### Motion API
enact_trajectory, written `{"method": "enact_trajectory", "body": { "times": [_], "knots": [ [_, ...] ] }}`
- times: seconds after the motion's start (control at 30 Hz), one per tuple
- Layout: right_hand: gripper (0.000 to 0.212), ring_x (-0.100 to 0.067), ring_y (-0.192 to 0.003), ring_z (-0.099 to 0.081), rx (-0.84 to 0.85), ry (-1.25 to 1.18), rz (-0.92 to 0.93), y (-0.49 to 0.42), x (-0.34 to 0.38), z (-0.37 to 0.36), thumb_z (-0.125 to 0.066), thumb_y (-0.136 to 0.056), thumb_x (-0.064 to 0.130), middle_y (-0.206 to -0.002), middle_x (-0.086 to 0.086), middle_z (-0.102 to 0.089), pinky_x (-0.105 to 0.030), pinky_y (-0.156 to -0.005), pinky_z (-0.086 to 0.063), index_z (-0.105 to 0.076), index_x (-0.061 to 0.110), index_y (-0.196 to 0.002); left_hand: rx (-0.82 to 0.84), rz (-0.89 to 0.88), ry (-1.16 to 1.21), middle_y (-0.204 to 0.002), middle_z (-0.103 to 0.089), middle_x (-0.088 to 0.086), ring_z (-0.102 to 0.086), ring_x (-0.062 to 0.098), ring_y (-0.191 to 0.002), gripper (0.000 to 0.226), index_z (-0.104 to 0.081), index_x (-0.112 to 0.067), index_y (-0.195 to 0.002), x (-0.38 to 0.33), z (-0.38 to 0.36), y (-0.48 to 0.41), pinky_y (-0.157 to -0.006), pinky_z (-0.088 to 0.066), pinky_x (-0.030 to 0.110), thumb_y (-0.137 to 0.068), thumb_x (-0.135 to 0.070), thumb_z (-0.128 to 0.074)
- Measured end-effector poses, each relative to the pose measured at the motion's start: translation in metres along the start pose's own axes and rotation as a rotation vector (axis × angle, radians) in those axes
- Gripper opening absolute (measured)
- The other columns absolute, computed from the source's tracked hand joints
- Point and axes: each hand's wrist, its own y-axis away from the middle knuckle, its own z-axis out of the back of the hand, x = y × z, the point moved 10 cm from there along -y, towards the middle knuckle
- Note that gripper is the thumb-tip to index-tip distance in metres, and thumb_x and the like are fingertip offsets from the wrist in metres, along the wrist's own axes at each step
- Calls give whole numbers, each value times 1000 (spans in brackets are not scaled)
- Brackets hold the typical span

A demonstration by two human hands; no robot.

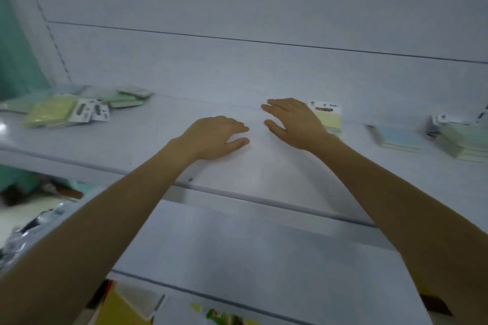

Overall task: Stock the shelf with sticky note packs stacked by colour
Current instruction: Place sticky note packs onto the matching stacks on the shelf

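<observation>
The left hand (214, 137) and right hand (293, 124), fingers loose, hold nothing over the smooth white shelf (137, 142). The square yellow paper sticky note pack (331, 120) points its white card end far.

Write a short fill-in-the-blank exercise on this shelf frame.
1. The left hand and the right hand both hold ____.
2. The pack just behind the right hand is pale ____.
3. The blue pack lies to the ____ of both hands.
Missing words: nothing; yellow; right.
</observation>
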Motion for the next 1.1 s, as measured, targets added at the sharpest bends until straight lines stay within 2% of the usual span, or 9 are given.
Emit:
{"method": "enact_trajectory", "body": {
  "times": [0.07, 0.2, 0.3, 0.4, 0.53, 0.77, 1.0, 1.1],
  "knots": [
    [47, -28, -131, -43, -17, -13, 35, -25, 38, -9, -40, -93, 34, -142, -9, -47, -38, -111, -28, -46, 13, -134, -24, 67, -18, -149, -38, -5, -36, 17, -136, 48, -37, -28, -140, 48, 6, 22, -109, -32, 32, -95, -47, -30],
    [48, -23, -136, -34, 54, 2, 85, -73, 103, -38, -37, -96, 35, -148, -4, -38, -34, -113, -22, -35, 16, -140, -50, 178, -80, -150, -38, 0, -37, 21, -136, 49, -36, -23, -141, 134, 20, 59, -110, -31, 34, -97, -43, -30],
    [48, -25, -135, -35, 76, -18, 142, -109, 146, -54, -37, -96, 34, -148, -6, -38, -34, -112, -23, -35, 15, -140, -73, 263, -119, -148, -40, 5, -38, 24, -135, 48, -36, -19, -140, 195, 28, 79, -109, -33, 36, -97, -40, -31],
    [48, -24, -135, -35, 92, -28, 169, -145, 174, -71, -36, -97, 34, -148, -4, -37, -33, -111, -23, -33, 16, -141, -86, 332, -126, -145, -43, 6, -41, 26, -131, 47, -37, -18, -139, 248, 35, 92, -104, -36, 36, -97, -38, -32],
    [48, -24, -134, -35, 94, -37, 184, -193, 198, -93, -35, -97, 34, -148, -4, -37, -32, -110, -24, -32, 17, -142, -74, 423, -127, -151, -35, 3, -34, 23, -137, 49, -31, -20, -143, 314, 37, 98, -110, -29, 37, -98, -38, -30],
    [44, -27, -128, -41, 111, -139, 182, -256, 238, -130, -39, -96, 31, -141, -6, -45, -35, -104, -30, -39, 16, -138, -3, 500, -143, -153, -31, 1, -29, 23, -140, 50, -28, -24, -144, 406, 20, 93, -112, -26, 41, -97, -44, -25],
    [43, -26, -133, -33, 182, -242, 102, -289, 267, -151, -35, -97, 31, -146, -3, -40, -37, -111, -26, -38, 20, -138, 69, 499, -85, -152, -32, 3, -29, 24, -140, 51, -30, -27, -142, 480, 3, 83, -110, -27, 42, -96, -48, -25],
    [47, -29, -133, -35, 228, -283, 54, -294, 273, -161, -34, -96, 37, -145, -6, -41, -42, -112, -27, -38, 18, -138, 95, 457, -54, -152, -31, 4, -31, 26, -139, 53, -30, -26, -143, 504, -4, 78, -109, -29, 42, -96, -50, -24]
  ]
}}
